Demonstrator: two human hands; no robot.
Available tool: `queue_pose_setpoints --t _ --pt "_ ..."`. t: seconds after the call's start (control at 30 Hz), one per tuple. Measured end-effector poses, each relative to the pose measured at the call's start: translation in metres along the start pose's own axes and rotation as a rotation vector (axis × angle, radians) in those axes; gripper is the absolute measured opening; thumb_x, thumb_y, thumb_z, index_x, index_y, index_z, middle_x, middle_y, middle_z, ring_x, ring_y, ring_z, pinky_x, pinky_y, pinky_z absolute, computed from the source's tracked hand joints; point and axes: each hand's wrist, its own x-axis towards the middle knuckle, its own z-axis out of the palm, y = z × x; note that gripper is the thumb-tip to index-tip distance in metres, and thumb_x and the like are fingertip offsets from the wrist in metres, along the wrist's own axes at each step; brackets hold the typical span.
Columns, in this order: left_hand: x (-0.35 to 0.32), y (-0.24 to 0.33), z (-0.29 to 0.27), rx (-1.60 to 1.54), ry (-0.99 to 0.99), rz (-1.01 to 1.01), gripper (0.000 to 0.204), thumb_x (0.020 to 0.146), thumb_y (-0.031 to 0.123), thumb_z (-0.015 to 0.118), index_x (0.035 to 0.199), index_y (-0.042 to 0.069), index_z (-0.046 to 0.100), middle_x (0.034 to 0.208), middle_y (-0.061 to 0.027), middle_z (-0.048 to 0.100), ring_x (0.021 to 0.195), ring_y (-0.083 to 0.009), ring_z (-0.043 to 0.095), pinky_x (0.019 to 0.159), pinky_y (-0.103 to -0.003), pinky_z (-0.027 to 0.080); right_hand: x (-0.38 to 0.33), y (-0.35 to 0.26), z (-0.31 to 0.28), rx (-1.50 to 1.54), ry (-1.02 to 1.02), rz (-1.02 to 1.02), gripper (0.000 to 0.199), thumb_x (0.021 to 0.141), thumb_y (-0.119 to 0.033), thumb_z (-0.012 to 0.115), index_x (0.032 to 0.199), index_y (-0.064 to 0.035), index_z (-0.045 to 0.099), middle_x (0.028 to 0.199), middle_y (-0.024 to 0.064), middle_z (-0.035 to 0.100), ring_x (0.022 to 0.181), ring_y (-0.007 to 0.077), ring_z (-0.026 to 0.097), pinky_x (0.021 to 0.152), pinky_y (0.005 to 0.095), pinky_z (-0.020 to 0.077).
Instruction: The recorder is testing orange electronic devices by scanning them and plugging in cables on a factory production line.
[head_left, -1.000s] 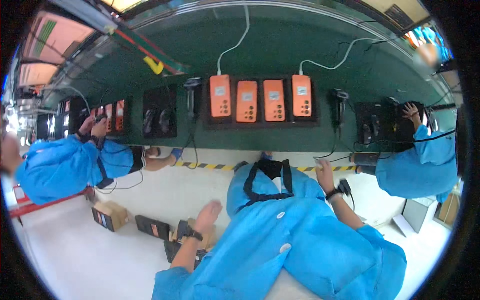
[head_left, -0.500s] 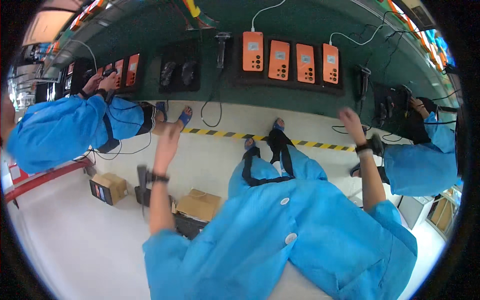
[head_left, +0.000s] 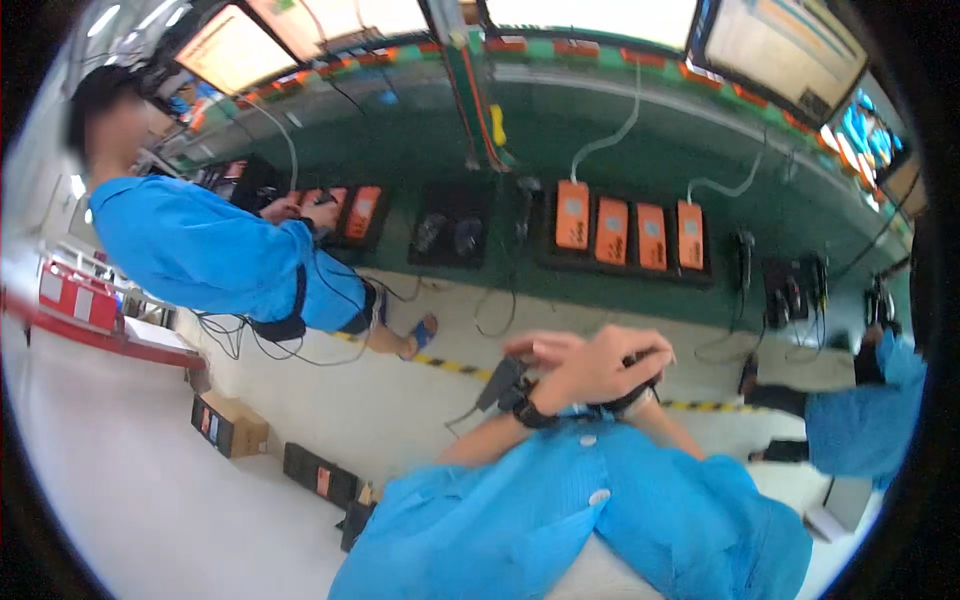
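Observation:
My left hand (head_left: pixel 605 368) crosses over in front of my body, its fingers curled on the black wristband (head_left: pixel 638 392) at my right wrist. Behind it, my right hand (head_left: pixel 545 346) points left, partly covered and blurred, with its visible fingers stretched out and nothing seen in them. Another black band (head_left: pixel 528 410) circles my left wrist, with a dark box-shaped device (head_left: pixel 503 383) and a cable beside it. Beyond my hands, several orange smartphones (head_left: pixel 612 230) lie in a row, backs up, on a black mat (head_left: pixel 585 262); white cables run to two of them.
The green bench (head_left: pixel 400 130) spans the far side, with monitors (head_left: pixel 780 55) above. Handheld scanners (head_left: pixel 741 258) hang at its edge. Co-workers in blue smocks stand left (head_left: pixel 190 235) and right (head_left: pixel 865 415). Cartons (head_left: pixel 232 425) and a red cart (head_left: pixel 75 298) are at the left.
My hands, apart half a second ago, have come together and crossed at the wrists. The view has tilted up, bringing monitors in and shifting the phones lower and to the right.

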Motion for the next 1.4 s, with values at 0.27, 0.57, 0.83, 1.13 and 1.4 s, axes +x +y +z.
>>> queue_pose_setpoints --t 0.27,0.57,0.83,1.13,1.4 --pt "-0.053 0.168 -0.018 -0.105 0.288 0.632 0.018 0.09 0.014 0.055 0.104 0.008 0.065 0.097 -0.0077 0.068 0.077 -0.0212 0.066 0.07 -0.034 0.052 -0.02 -0.007 0.022 -0.038 -0.036 0.161 0.038 0.095 -0.027 0.055 0.125 -0.003 0.055 0.119 0.0096 0.06 0.113 0.0194 0.054 0.096 0.0361 0.0433" --pt "-0.102 0.227 0.028 -0.059 0.683 1.249 0.039 0.097 0.026 0.053 0.136 0.026 0.048 0.132 0.0062 0.056 0.125 -0.0201 0.051 0.098 -0.039 0.044 -0.048 0.111 -0.076 -1.204 0.061 0.456 0.035 0.086 -0.026 0.057 0.112 -0.0019 0.063 0.107 0.0206 0.065 0.1 0.0377 0.062 0.087 0.0431 0.049" --pt "-0.156 0.252 0.051 0.079 0.89 1.046 0.035 0.096 0.027 0.053 0.13 0.021 0.054 0.126 0.0009 0.06 0.115 -0.0247 0.058 0.091 -0.036 0.049 -0.032 0.202 -0.128 -1.374 -0.258 0.633 0.033 0.082 -0.028 0.056 0.104 -0.0064 0.068 0.101 0.0202 0.067 0.098 0.0365 0.063 0.085 0.0433 0.0488" --pt "-0.174 0.285 0.058 0.231 1.008 0.967 0.032 0.096 0.025 0.054 0.126 0.014 0.055 0.121 -0.0059 0.06 0.109 -0.0273 0.06 0.085 -0.036 0.05 0.003 0.232 -0.13 -1.355 -0.564 0.741 0.039 0.083 -0.033 0.053 0.111 -0.009 0.067 0.108 0.0181 0.066 0.103 0.0356 0.061 0.093 0.0416 0.0449" --pt "-0.171 0.304 0.037 0.271 1.003 0.966 0.03 0.096 0.023 0.054 0.122 0.007 0.056 0.116 -0.012 0.061 0.103 -0.0296 0.062 0.08 -0.036 0.052 0.01 0.227 -0.127 -1.29 -0.531 0.79 0.039 0.084 -0.034 0.053 0.112 -0.0106 0.068 0.11 0.0144 0.067 0.105 0.0313 0.062 0.096 0.0388 0.0448"
